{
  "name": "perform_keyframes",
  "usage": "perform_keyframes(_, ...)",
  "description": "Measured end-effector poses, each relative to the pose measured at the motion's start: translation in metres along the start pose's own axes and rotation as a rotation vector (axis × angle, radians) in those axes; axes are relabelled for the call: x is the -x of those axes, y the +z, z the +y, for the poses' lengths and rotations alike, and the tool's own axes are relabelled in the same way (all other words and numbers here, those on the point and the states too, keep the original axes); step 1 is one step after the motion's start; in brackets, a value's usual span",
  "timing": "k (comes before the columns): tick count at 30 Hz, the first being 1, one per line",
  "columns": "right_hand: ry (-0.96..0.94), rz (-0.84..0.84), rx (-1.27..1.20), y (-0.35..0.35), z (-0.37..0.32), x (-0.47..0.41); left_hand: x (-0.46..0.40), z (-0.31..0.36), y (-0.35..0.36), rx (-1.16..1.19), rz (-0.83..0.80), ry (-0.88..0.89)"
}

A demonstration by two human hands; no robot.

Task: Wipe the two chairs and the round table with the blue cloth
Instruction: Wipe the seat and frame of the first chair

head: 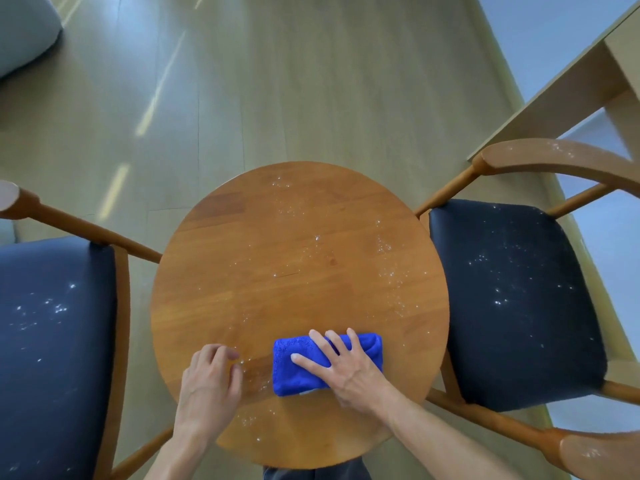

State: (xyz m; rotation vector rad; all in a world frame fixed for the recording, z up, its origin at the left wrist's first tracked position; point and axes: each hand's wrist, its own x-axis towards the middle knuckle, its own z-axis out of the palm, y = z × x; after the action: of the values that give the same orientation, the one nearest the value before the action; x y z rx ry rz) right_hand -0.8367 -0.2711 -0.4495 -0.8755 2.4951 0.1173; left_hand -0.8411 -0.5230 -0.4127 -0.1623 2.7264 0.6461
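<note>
A folded blue cloth point(367, 355) lies on the near part of the round wooden table point(277, 258), which is speckled with white specks and droplets. My right hand point(343, 368) presses flat on the cloth with its fingers spread and straight. My left hand point(211, 382) rests on the table's near left rim, fingers loosely curled and holding nothing. The left chair point(52, 334) and the right chair point(512, 299) flank the table; both dark seats carry white specks.
A pale wooden desk point(581, 81) stands at the far right behind the right chair. A grey cushioned object point(20, 32) sits at the far left corner. Wooden floor point(277, 81) stretches beyond the table.
</note>
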Motion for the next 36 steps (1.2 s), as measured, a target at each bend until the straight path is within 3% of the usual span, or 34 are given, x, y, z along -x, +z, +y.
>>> perform_keyframes(5,0.05,-0.027,-0.034,0.017,-0.007,0.0,-0.01,0.005,-0.009,0.022,0.012,0.011)
perform_keyframes(11,0.144,0.104,-0.024,0.013,-0.016,0.001,-0.015,0.019,-0.016,0.026,0.037,0.037)
perform_keyframes(17,0.359,0.195,-0.254,-0.039,-0.006,0.064,-0.019,0.07,-0.014,0.012,0.032,0.079)
perform_keyframes(28,0.903,0.494,-0.546,-0.056,0.187,0.227,-0.026,0.318,0.063,-0.053,-0.021,0.376)
perform_keyframes(36,0.879,0.555,-0.784,0.002,0.327,0.282,-0.007,0.456,0.16,-0.083,-0.099,0.296)
